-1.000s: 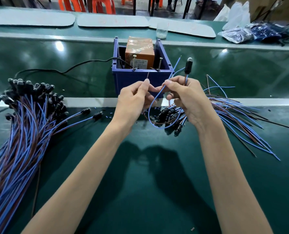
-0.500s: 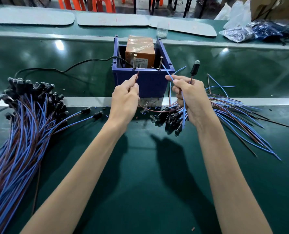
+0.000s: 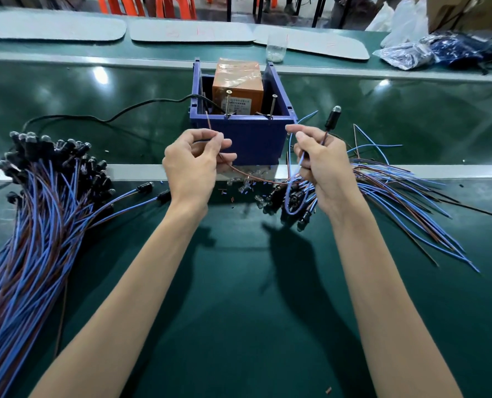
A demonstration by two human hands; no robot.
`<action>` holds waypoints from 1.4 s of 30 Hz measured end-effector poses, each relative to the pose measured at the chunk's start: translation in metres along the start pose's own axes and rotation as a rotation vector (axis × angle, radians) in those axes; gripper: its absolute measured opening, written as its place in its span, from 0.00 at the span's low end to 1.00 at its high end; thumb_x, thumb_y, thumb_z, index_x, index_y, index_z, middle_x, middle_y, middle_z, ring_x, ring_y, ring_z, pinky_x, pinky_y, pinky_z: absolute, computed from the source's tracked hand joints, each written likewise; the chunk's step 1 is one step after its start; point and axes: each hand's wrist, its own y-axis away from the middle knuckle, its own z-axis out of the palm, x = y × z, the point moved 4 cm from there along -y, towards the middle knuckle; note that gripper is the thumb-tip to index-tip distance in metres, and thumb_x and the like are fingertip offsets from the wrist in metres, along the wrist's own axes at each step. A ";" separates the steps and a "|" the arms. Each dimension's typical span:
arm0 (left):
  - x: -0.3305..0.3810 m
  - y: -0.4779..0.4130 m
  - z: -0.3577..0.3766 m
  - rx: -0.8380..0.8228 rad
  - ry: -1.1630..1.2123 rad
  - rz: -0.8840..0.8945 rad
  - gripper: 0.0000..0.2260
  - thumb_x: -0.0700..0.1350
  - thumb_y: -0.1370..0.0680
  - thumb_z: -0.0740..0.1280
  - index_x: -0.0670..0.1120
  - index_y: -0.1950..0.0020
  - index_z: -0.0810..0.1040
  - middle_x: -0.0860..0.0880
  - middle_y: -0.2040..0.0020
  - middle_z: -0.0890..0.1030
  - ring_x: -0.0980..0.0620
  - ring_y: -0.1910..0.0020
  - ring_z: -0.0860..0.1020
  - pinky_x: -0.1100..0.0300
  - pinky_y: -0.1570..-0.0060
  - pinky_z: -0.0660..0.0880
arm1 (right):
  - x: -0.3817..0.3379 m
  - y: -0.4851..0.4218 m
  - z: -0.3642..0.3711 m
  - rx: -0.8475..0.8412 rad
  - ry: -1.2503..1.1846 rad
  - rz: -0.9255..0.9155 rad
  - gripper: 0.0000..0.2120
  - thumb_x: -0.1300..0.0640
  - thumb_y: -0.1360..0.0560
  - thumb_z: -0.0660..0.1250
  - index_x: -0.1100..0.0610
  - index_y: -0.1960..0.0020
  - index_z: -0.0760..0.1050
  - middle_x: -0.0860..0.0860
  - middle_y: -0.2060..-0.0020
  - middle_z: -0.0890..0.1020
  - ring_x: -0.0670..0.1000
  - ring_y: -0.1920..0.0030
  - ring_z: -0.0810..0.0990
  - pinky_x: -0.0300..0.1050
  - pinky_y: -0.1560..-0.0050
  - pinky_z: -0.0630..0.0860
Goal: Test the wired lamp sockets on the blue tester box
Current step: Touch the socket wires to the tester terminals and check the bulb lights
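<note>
The table [image 3: 239, 311] is covered in a smooth dark green mat, and both forearms reach over it toward the blue tester box [image 3: 253, 139]. In front of the box's left corner, the left hand [image 3: 191, 165] pinches a thin brown wire [image 3: 240, 171] between thumb and forefinger, its bare end pointing up at the box wall. In front of the right corner, the right hand [image 3: 322, 165] has its fingers curled round a blue wire [image 3: 289, 156] and the lead of one lamp socket [image 3: 331, 119], a slim black barrel with a clear rounded bulb, standing above the fist just right of the box. The hands are apart, joined by the sagging brown wire. Left of the box lies a thick sheaf of wired sockets [image 3: 38, 196]; right of it, a looser fan [image 3: 397, 182]. The box is square, matte plastic, open-topped, with two metal screws [image 3: 273, 106] upright on its front wall and an orange block [image 3: 237, 87] wrapped in glossy film inside. A black cable [image 3: 124, 113] enters from the left. Beyond the box stands a clear cup [image 3: 276, 48].
</note>
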 end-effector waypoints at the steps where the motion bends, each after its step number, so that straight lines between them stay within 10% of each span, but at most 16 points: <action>1: -0.001 -0.001 0.000 0.008 0.031 -0.017 0.04 0.38 0.22 0.67 0.45 0.55 0.78 0.48 0.61 0.84 0.53 0.67 0.83 0.65 0.65 0.77 | 0.000 0.001 0.001 -0.003 -0.016 0.002 0.11 0.64 0.19 0.58 0.60 0.45 0.78 0.48 0.70 0.67 0.41 0.79 0.59 0.31 0.79 0.56; 12: -0.002 -0.001 0.006 -0.107 -0.178 0.063 0.23 0.33 0.21 0.63 0.41 0.26 0.64 0.51 0.49 0.82 0.56 0.64 0.83 0.60 0.55 0.80 | -0.003 0.000 0.006 -0.058 -0.068 -0.012 0.15 0.66 0.19 0.51 0.54 0.44 0.74 0.45 0.72 0.67 0.42 0.74 0.61 0.32 0.77 0.57; 18: 0.000 -0.004 0.000 0.026 -0.155 0.083 0.12 0.37 0.23 0.69 0.41 0.40 0.79 0.49 0.55 0.84 0.56 0.68 0.83 0.56 0.54 0.81 | 0.004 -0.002 0.007 -0.017 -0.039 -0.003 0.11 0.63 0.18 0.52 0.50 0.41 0.64 0.44 0.75 0.66 0.41 0.78 0.62 0.33 0.76 0.60; 28: -0.007 -0.006 -0.002 0.082 0.201 -0.105 0.03 0.34 0.26 0.71 0.40 0.54 0.83 0.49 0.64 0.84 0.56 0.65 0.82 0.67 0.59 0.77 | 0.007 -0.003 0.005 0.058 -0.081 -0.022 0.14 0.63 0.20 0.60 0.59 0.35 0.75 0.45 0.73 0.66 0.41 0.76 0.63 0.32 0.74 0.61; 42: -0.005 -0.006 0.003 0.026 0.193 -0.169 0.10 0.30 0.22 0.63 0.39 0.45 0.81 0.48 0.54 0.83 0.59 0.59 0.82 0.68 0.53 0.77 | 0.005 0.000 0.006 0.042 -0.144 0.028 0.11 0.65 0.21 0.58 0.57 0.50 0.79 0.48 0.69 0.66 0.42 0.75 0.61 0.32 0.74 0.60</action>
